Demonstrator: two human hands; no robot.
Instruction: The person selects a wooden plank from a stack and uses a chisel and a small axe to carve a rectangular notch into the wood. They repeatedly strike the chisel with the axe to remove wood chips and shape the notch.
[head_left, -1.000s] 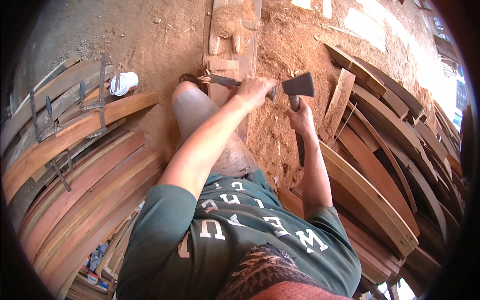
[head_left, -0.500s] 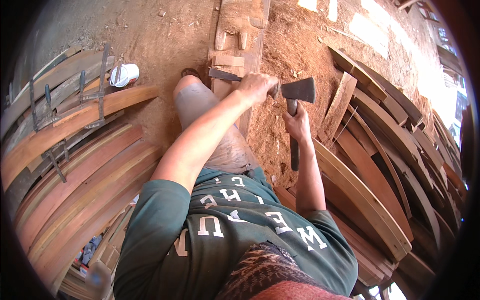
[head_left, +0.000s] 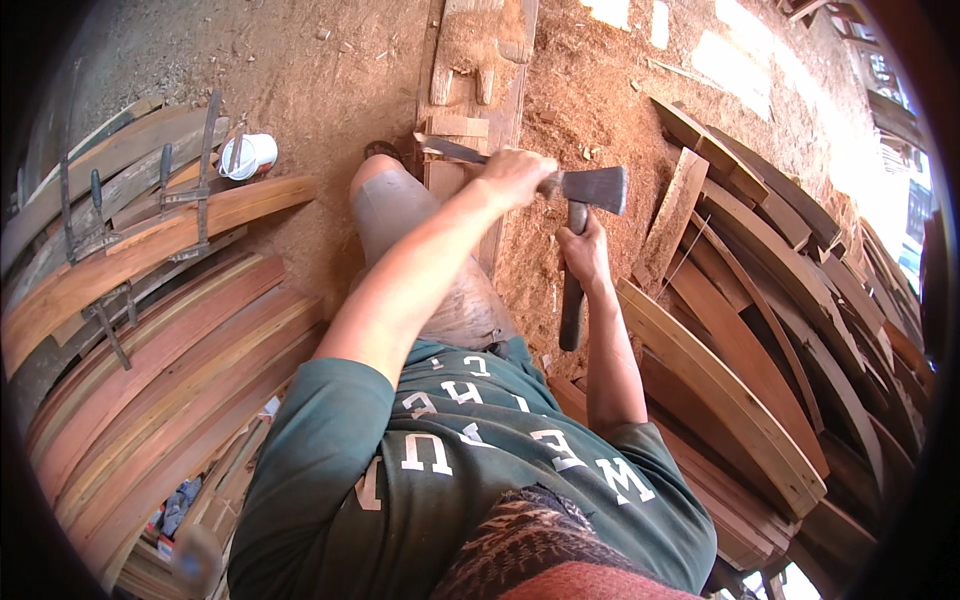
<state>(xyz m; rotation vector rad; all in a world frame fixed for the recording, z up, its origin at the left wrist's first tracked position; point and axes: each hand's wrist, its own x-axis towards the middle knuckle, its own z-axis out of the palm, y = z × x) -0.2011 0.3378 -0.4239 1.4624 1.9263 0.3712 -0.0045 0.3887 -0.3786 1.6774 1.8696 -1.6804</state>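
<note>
My left hand [head_left: 515,178] is closed round the handle of a chisel [head_left: 455,149]. The chisel's dark blade points left over a wooden workpiece [head_left: 445,178], its tip beside a small pale wood block [head_left: 457,126]. In my right hand [head_left: 585,250] is a hatchet [head_left: 597,190], gripped just below the head with the handle hanging down toward me. The hatchet's blunt back meets the butt of the chisel handle, or lies very close to it; its wide cutting edge faces right. My left hand hides most of the chisel handle.
A long timber with notched wood [head_left: 462,85] runs away ahead. Curved planks [head_left: 190,350] are stacked at left, with clamps [head_left: 203,180] on one beam and a white bucket [head_left: 250,156] behind. More curved boards [head_left: 730,390] lie at right. Sawdust and chips [head_left: 570,130] cover the ground.
The hatchet and my right hand have shifted slightly left and down, the hatchet's handle tilting a little. My left hand and the chisel have hardly moved.
</note>
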